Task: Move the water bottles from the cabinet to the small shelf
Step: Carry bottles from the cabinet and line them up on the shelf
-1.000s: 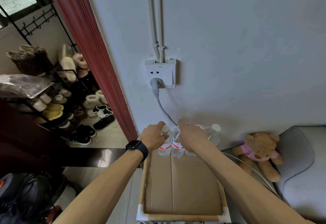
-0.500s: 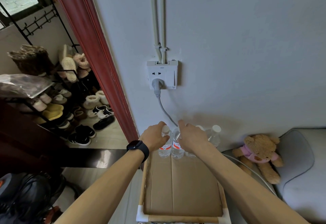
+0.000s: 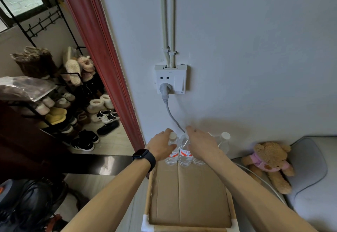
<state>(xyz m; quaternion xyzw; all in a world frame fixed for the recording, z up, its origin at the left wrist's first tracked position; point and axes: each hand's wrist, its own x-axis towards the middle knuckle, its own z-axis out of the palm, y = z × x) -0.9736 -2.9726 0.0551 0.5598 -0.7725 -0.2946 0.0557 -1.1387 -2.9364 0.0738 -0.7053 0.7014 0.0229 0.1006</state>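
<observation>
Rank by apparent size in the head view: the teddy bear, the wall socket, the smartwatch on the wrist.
1. Teddy bear, clearly the largest.
2. Wall socket.
3. Smartwatch, the smallest as it looks, though it is nearer the camera than the socket, so the true order of these two is unsure.

The right hand (image 3: 201, 145) covers most of a third water bottle (image 3: 197, 160) at the small shelf's (image 3: 151, 191) twelve o'clock end, leaving only its base visible. Label print on the bottles is too small to read. The shelf's near corners, perhaps white plastic, are cropped at six o'clock.
</observation>
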